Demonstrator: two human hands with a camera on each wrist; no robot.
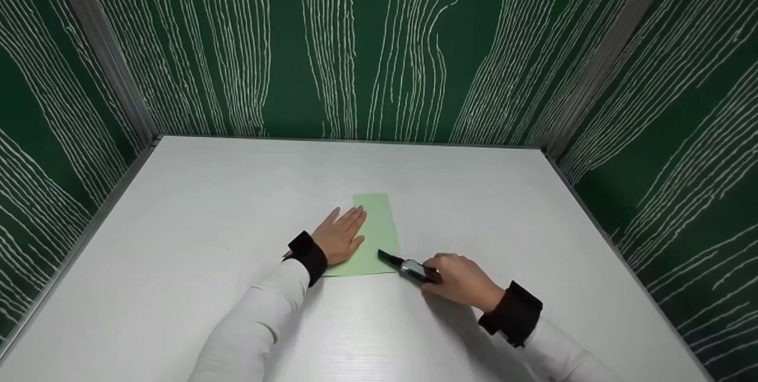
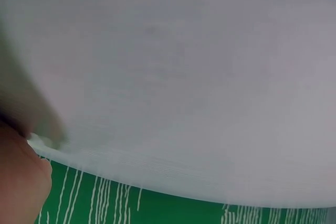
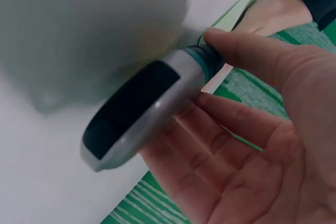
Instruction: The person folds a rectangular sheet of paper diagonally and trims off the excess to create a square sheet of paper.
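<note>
On the white table a light green sheet of paper [image 1: 379,225] lies flat, longer than it is wide. My left hand [image 1: 339,238] rests on the paper's left side with its fingers straight. In the left wrist view only part of the left hand [image 2: 23,177] shows at the lower left. My right hand [image 1: 465,280] grips a small handheld device [image 1: 410,268] that looks like a mini vacuum, with a slim black nozzle over the paper's lower right part. The right wrist view shows its silver-grey body [image 3: 173,98], dark panel and teal ring between thumb and fingers.
The white tabletop [image 1: 237,192] reaches back to green walls [image 1: 391,44] with white wavy lines. Grey metal posts [image 1: 598,74] stand at the back corners. Black bands [image 1: 512,314] wrap both wrists.
</note>
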